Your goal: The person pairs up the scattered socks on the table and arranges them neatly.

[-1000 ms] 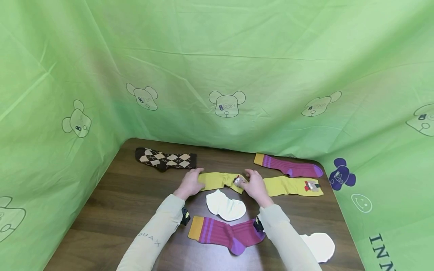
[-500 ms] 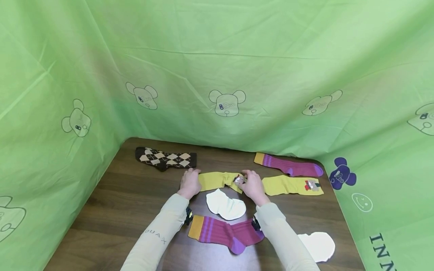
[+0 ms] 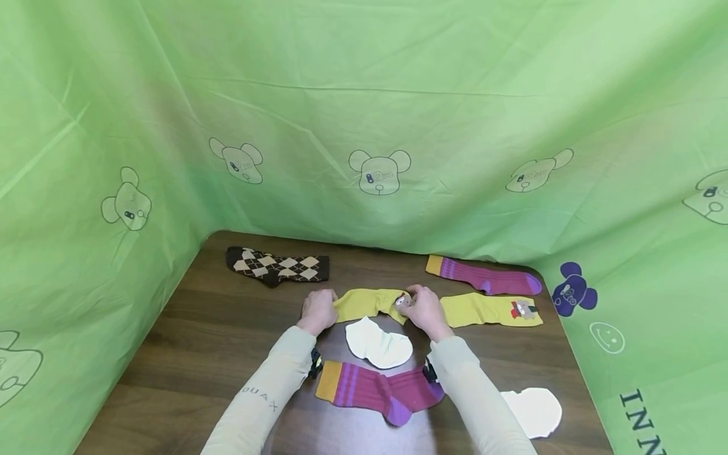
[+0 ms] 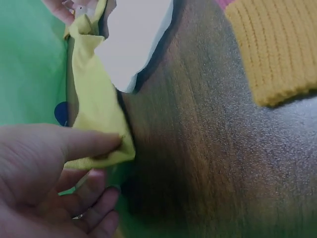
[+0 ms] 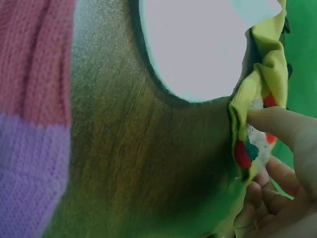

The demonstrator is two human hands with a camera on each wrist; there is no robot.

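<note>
A yellow sock [image 3: 364,303] with an animal figure on one end stretches between both hands. Its plain left end is pinched between thumb and fingers of my left hand [image 3: 318,311], seen closely in the left wrist view, where the sock [image 4: 96,94] rises off the wood. My right hand [image 3: 428,313] pinches the figured end; in the right wrist view the thumb lies over the grey, red and green figure. A second yellow sock [image 3: 483,310] lies flat just right of that hand. Nearer the person is a white sock [image 3: 378,344].
On the brown table [image 3: 188,341] lie a brown argyle sock [image 3: 279,266] at back left and a purple-striped sock [image 3: 483,276] at back right. Another purple-striped sock [image 3: 370,388] lies in front, a white sock [image 3: 534,412] at front right. Green cloth [image 3: 318,126] encloses the table.
My left hand has shifted slightly and now grips the yellow sock's left end, which looks lifted. The right hand has stayed at the figured end. The other socks lie as before.
</note>
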